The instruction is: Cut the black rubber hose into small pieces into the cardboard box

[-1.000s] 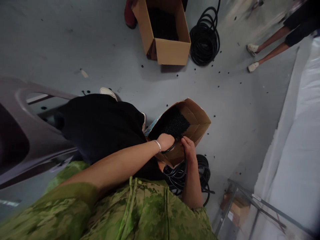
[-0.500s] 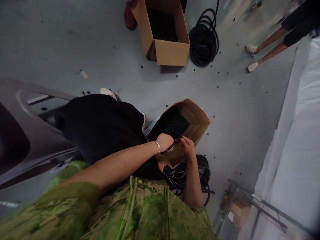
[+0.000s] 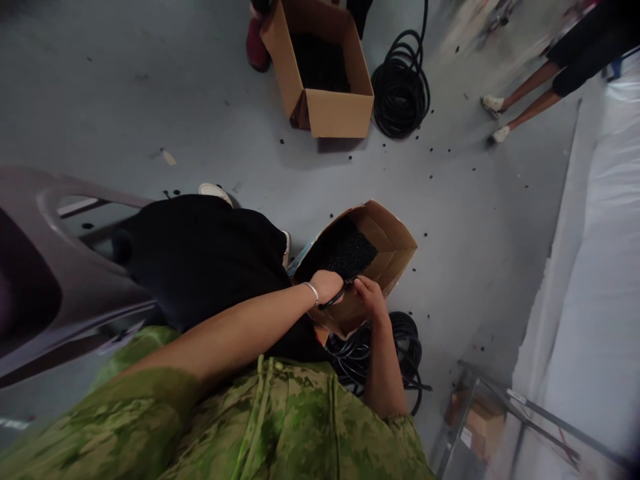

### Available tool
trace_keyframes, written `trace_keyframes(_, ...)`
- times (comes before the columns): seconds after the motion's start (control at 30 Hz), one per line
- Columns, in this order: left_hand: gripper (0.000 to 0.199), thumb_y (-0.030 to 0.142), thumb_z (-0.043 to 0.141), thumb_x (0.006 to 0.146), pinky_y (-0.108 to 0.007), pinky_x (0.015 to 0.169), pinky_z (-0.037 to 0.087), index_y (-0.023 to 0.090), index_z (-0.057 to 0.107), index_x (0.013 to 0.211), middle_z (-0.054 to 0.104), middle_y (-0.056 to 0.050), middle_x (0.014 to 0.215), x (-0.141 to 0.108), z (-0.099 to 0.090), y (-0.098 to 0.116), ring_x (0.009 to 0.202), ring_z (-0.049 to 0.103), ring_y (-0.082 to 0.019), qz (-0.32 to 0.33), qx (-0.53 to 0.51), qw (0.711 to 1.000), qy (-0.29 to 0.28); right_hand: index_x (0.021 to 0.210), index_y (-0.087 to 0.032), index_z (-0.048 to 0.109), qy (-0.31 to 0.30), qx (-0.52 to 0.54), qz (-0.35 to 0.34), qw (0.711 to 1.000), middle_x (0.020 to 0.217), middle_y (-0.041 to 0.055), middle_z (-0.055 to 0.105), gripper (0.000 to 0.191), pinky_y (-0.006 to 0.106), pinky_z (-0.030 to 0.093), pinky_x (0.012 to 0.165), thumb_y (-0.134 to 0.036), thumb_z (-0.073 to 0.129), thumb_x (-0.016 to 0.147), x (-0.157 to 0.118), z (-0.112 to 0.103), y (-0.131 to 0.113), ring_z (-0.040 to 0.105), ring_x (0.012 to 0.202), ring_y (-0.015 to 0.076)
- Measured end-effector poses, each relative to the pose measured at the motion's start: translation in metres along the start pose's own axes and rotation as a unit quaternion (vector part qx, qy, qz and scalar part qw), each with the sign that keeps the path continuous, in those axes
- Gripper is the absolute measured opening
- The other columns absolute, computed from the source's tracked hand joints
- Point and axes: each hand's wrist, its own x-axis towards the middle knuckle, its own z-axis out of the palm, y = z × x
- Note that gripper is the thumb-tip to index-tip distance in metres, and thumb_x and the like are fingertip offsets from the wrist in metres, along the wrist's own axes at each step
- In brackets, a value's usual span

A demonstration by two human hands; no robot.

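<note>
My left hand (image 3: 327,285), with a silver bracelet at its wrist, is closed around a black curved handle (image 3: 331,301) that looks like part of scissors. Its far end is hidden by my fingers. Just to the right, the fingers of my right hand (image 3: 370,293) are pinched together close to a small dark end, too small to name. Both hands are over the near side of an open cardboard box (image 3: 393,263). Inside it lies a heap of small black pieces (image 3: 353,250). A coil of black hose or cable (image 3: 407,340) lies beneath my right forearm.
Ahead stands another open cardboard box (image 3: 340,115) with black pieces inside, beside a second black coil (image 3: 401,87). A person's red shoe (image 3: 257,47) is next to it. Another person's legs (image 3: 533,97) are at right. A grey chair (image 3: 30,200) is at left, a metal frame (image 3: 520,407) lower right.
My right hand has shifted slightly left, nearer to my left hand. The whole view has moved a little. Both hands keep their closed grip.
</note>
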Motion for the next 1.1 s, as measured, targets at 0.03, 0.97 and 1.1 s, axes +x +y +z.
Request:
trace_keyframes(0.03, 0.040, 0.032, 0.046, 0.086, -0.034, 0.076, 0.052, 0.005, 0.074, 0.096, 0.072, -0.023, 0.095, 0.000, 0.000, 0.000, 0.092, 0.069, -0.031, 0.000, 0.002, 1.000, -0.004, 0.062, -0.021, 0.047, -0.009, -0.002, -0.001, 1.000, 0.053, -0.0042, 0.036, 0.039, 0.024, 0.027, 0.052, -0.052, 0.051, 0.084, -0.001, 0.001, -0.001, 0.034, 0.054, 0.0118)
trace_keyframes(0.97, 0.031, 0.031, 0.057, 0.079, -0.027, 0.074, 0.054, 0.013, 0.074, 0.098, 0.072, -0.017, 0.102, 0.003, 0.005, -0.008, 0.092, 0.070, -0.025, -0.043, -0.058, 0.997, -0.030, 0.056, -0.021, 0.042, -0.002, -0.158, -0.067, 0.985, 0.054, -0.0033, 0.043, 0.040, 0.024, 0.030, 0.057, -0.045, 0.042, 0.087, 0.018, 0.015, 0.025, 0.042, 0.056, 0.0118)
trace_keyframes(1.1, 0.030, 0.027, 0.051, 0.082, -0.028, 0.073, 0.053, 0.010, 0.075, 0.091, 0.073, -0.019, 0.094, 0.006, 0.008, -0.006, 0.091, 0.070, -0.027, -0.038, -0.017, 0.999, -0.023, 0.055, -0.021, 0.042, 0.015, -0.156, -0.059, 0.986, 0.054, -0.0032, 0.044, 0.040, 0.024, 0.030, 0.057, -0.044, 0.041, 0.088, 0.019, 0.014, 0.027, 0.042, 0.056, 0.0121)
